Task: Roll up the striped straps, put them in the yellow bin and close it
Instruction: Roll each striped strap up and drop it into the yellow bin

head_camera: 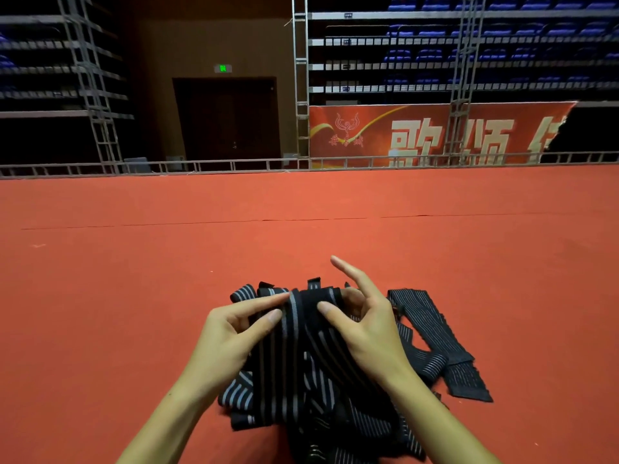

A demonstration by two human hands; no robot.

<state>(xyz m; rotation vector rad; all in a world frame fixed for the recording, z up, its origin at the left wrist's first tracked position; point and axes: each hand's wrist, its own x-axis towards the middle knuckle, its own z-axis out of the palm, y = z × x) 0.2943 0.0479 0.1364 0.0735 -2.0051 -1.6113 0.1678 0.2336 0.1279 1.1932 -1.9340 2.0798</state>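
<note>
Red carpet floor [301,202], seam line running across. Low metal truss rail [234,164] along far edge. Behind: dark double door [227,118] under lit green exit sign [222,68]. Right: red banner [418,135] with large pale characters, blue tiered seats [495,28] above. Metal scaffold towers [90,78] left and right. Dim lighting.

Single head view, close above hands [301,333], facing forward-down over red floor [134,262]

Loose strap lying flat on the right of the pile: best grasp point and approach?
Probably the free end of the loose strap, coming from the right. It lies flat on the red carpet, clear of the pile and both hands, so rolling can start there.
</note>
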